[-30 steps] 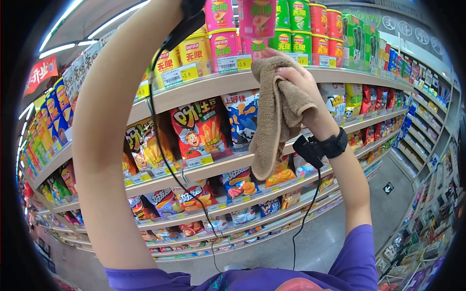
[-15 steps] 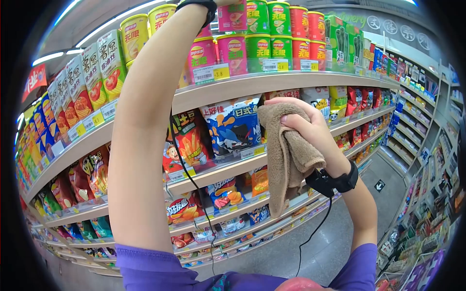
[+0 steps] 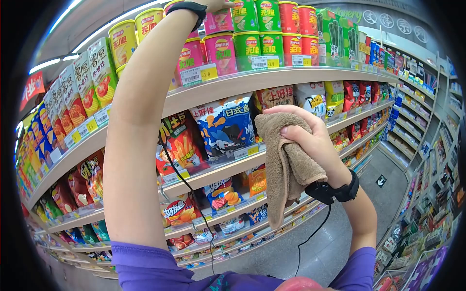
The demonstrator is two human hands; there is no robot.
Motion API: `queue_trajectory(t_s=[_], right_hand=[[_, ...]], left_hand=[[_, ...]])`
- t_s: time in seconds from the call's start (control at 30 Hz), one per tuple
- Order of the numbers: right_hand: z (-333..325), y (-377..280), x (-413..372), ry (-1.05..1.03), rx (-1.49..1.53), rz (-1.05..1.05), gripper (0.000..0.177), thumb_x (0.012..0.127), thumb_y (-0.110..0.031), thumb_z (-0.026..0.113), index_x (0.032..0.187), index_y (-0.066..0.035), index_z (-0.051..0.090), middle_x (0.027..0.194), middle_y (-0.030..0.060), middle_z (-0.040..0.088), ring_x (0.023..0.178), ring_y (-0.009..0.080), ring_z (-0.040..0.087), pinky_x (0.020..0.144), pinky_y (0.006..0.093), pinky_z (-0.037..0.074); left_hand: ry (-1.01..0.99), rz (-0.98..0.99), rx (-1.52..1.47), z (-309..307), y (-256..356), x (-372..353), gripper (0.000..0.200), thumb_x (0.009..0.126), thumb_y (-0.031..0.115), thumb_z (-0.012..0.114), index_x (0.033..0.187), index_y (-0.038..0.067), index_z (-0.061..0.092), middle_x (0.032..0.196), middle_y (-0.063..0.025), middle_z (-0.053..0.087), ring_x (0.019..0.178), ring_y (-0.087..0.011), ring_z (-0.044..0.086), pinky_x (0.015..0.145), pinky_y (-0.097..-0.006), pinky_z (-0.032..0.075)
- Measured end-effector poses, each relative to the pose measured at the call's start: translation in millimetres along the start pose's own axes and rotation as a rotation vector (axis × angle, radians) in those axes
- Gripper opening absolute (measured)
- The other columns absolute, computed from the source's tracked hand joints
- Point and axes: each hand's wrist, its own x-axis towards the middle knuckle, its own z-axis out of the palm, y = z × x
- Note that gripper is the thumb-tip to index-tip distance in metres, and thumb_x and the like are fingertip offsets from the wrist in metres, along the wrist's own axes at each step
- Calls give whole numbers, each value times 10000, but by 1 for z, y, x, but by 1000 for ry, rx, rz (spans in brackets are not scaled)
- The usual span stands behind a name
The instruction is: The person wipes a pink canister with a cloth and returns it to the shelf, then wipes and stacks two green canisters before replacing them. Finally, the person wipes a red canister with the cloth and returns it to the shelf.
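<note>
My left hand (image 3: 213,5) reaches up to the top shelf and is partly cut off by the frame's upper edge. Its visible fingers are bent over the top of a pink snack can (image 3: 218,22), which stands on another pink can (image 3: 221,52). In my right hand (image 3: 315,140) is a folded brown cloth (image 3: 286,155), pinched between thumb and fingers. The cloth hangs down in front of the lower shelves, close to a blue chip bag (image 3: 224,127).
Green cans (image 3: 257,44) and red cans (image 3: 298,47) are stacked right of the pink ones, with yellow cans (image 3: 122,43) to the left. Price tags line the shelf edge (image 3: 291,75). Cables (image 3: 189,186) hang near both arms. An aisle floor (image 3: 374,194) lies at right.
The view has shifted, so the shelf goods appear a little further left. My left hand stays at the pink can, and my right hand still holds the cloth, slightly lower in view.
</note>
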Motion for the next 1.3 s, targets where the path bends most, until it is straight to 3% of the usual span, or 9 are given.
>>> queue_trajectory(t_s=[0.1, 0.23, 0.43, 0.5, 0.6, 0.73, 0.8, 0.9, 1.3], right_hand=[[-1, 3, -2, -9, -55, -37, 292, 852, -32, 557, 1140, -7, 602, 1027, 70, 645, 946, 121, 601, 838, 274, 495], [0, 2, -6, -12, -36, -22, 300, 848, -32, 558, 1144, -8, 600, 1033, 75, 647, 947, 123, 601, 835, 275, 495], [-3, 6, -10, -10, -92, -70, 298, 841, -27, 559, 1134, -3, 606, 1041, 74, 647, 954, 124, 600, 841, 272, 488], [-4, 7, -11, 3, -131, -98, 294, 840, -25, 558, 1129, -2, 609, 1042, 73, 647, 956, 124, 599, 844, 271, 486], [-4, 9, -14, 18, -126, -123, 289, 838, -24, 559, 1120, 2, 612, 1050, 75, 647, 958, 123, 599, 850, 269, 480], [-5, 6, -19, 6, -34, -50, 283, 838, -20, 555, 1114, 7, 611, 1042, 78, 651, 952, 126, 604, 847, 271, 483], [-6, 5, -20, 1, -32, -57, 281, 838, -19, 554, 1112, 7, 612, 1037, 78, 653, 951, 127, 605, 846, 272, 485], [-7, 4, -23, 35, -14, -45, 277, 838, -19, 554, 1108, 2, 614, 1029, 78, 655, 950, 128, 608, 842, 275, 488], [-9, 3, -30, 60, -7, -25, 276, 842, -31, 569, 1112, -1, 613, 1033, 77, 656, 953, 124, 609, 849, 277, 489]], left_hand=[[-36, 129, 133, 18, -11, 15, 439, 855, 456, 570, 832, 34, 689, 802, -190, 675, 753, -349, 656, 685, -453, 513], [-134, 107, 125, 15, -12, 15, 408, 844, 426, 591, 786, 33, 687, 743, -200, 662, 712, -350, 652, 664, -454, 515], [129, 187, 342, 40, -13, 17, 340, 813, 374, 614, 756, 44, 678, 780, -175, 652, 747, -315, 649, 676, -428, 518], [310, 185, 420, 44, -11, 17, 231, 772, 293, 641, 791, 66, 675, 850, -150, 633, 801, -290, 626, 709, -388, 509], [172, 82, 551, 36, 1, 15, 146, 733, 188, 649, 823, 75, 668, 878, -145, 617, 851, -278, 601, 745, -360, 492], [247, 82, 461, 41, 6, 14, 118, 715, 111, 639, 823, 70, 661, 867, -144, 614, 852, -279, 592, 753, -359, 485], [436, 5, 365, 54, 4, 22, 104, 706, 55, 620, 805, 59, 651, 861, -147, 597, 854, -294, 578, 760, -369, 477], [523, -13, 276, 58, 7, 19, 106, 703, 22, 604, 797, 49, 644, 862, -152, 583, 857, -305, 568, 762, -376, 473], [421, 26, 343, 51, 13, 17, 128, 662, 36, 643, 785, 65, 668, 876, -162, 593, 874, -298, 552, 808, -363, 443]])
